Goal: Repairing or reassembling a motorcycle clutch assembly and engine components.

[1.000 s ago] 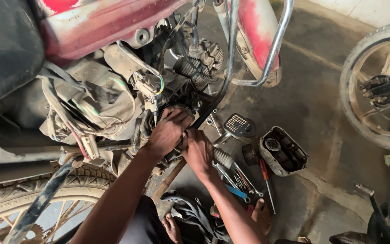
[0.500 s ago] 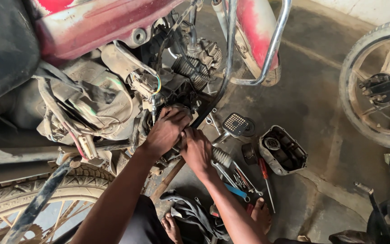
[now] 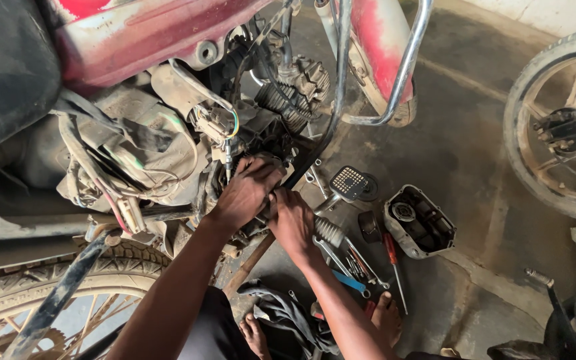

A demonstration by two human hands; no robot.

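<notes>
Single head-worn view, steeply downward, perhaps arm's length above motorcycle engine (image 3: 281, 127).

Your left hand (image 3: 245, 193) is extended forward, palm down, fingers curled and spread. Your right hand (image 3: 293, 223) sits just beside it, touching it, fingers closed in a grip. Both forearms run up from the lower edge, converging. Your bare feet (image 3: 387, 319) are below.

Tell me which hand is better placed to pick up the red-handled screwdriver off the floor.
Right. The right hand sits on the side nearer the red-handled screwdriver, while the left hand is pressed further in against the motorcycle engine.
</notes>
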